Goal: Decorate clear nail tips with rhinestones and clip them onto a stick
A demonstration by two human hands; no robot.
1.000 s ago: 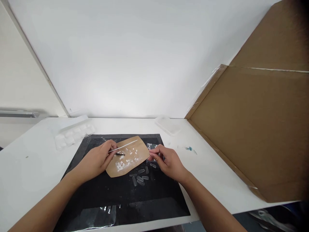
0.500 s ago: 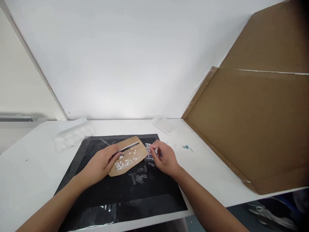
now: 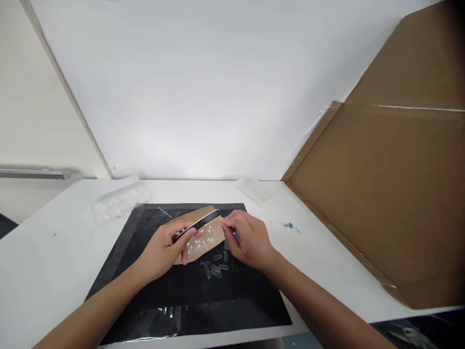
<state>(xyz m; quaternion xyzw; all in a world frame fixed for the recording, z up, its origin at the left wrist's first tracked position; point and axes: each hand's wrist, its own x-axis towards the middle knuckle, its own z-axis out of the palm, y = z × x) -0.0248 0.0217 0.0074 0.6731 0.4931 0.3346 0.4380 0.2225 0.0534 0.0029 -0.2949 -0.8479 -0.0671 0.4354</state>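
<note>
My left hand is closed around a black nail file with a pale edge, its far end pointing up and to the right. Beneath it lies a brown paper sheet scattered with small white pieces. Just off the file's tip, my right hand pinches thumb and fingers together. Something tiny and whitish shows at those fingertips, too small to name. Several clear false nail tips lie on the black mat in front of the paper. A dark card is mostly hidden behind my right hand.
A clear plastic tray with rounded cups sits at the back left. Towards the back wall is a shallow translucent container. Small teal bits lie on the white table at right, near a standing cardboard panel.
My left hand has turned the file and raised it off the paper, its tip now near my right fingertips. My right hand now covers most of the dark card. The view has shifted slightly.
</note>
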